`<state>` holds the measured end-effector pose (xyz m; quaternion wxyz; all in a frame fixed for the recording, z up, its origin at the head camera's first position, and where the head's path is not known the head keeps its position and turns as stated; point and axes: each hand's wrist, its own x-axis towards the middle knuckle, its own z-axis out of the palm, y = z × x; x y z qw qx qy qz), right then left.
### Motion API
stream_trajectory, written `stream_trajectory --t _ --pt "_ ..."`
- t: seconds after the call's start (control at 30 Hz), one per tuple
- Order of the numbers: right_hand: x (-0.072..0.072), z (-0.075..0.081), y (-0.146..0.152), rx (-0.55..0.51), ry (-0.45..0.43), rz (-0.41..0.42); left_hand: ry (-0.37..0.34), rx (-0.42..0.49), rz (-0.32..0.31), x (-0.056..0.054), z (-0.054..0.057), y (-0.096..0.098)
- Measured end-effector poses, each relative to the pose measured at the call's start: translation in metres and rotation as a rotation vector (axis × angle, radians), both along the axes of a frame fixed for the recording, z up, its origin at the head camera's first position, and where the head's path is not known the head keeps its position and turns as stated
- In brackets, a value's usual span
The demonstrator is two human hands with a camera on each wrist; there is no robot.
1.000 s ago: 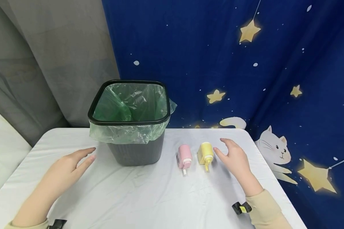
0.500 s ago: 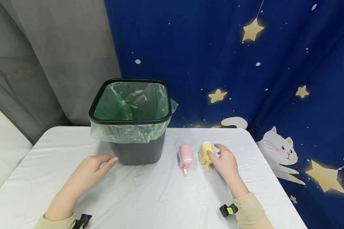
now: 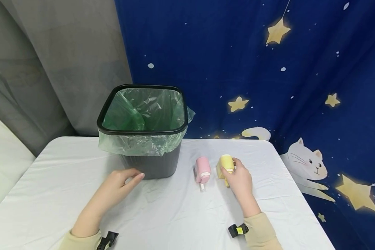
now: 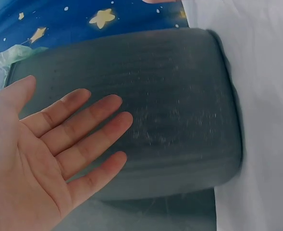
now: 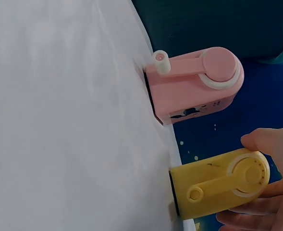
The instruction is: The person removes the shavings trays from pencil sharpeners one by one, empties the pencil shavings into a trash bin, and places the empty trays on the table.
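My right hand (image 3: 241,181) has its thumb and fingers on opposite sides of a yellow hand-crank pencil sharpener (image 3: 226,161), gripping it where it stands on the table. In the right wrist view, the crank of the yellow sharpener (image 5: 206,180) faces the camera, the thumb along one side and the fingers partly hidden behind the other. A pink hand-crank pencil sharpener (image 3: 202,166) with a white knob stands just left of it. My left hand (image 3: 114,185) is in front of the dark grey trash bin (image 3: 156,166); in the left wrist view its fingers (image 4: 91,144) are extended, holding nothing.
A green plastic bag (image 3: 134,145) lines the bin and folds over its outside beneath the black rim (image 3: 143,133). All stand on a white-covered table (image 3: 175,215). Behind hang a grey curtain (image 3: 68,62) and a blue star-patterned curtain (image 3: 206,45).
My right hand has moved left onto the yellow sharpener, its fingers closing around it. My left hand has moved right, to the front of the bin. Both sharpeners stay in place.
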<state>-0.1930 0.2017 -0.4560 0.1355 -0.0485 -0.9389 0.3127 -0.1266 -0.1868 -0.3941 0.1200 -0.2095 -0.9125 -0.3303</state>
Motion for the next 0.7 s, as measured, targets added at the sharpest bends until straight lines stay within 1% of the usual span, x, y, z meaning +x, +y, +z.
stream_trajectory --t 0.13,0.3,0.43,0.53,0.7 --pt "-0.001 -0.005 -0.004 -0.003 -0.012 -0.019 -0.017 0.024 -0.011 -0.001 -0.003 0.008" --pt "-0.001 -0.007 -0.006 -0.006 -0.025 -0.040 -0.060 0.041 -0.016 -0.001 -0.003 0.015" --pt "0.000 -0.008 -0.008 -0.018 -0.014 -0.049 -0.092 0.047 -0.021 0.000 -0.004 0.020" --pt "-0.001 -0.010 -0.008 -0.022 0.004 -0.045 -0.095 0.046 -0.024 0.000 -0.005 0.022" --pt "-0.002 -0.011 -0.009 -0.027 0.015 -0.049 -0.080 0.053 -0.026 0.001 -0.006 0.021"
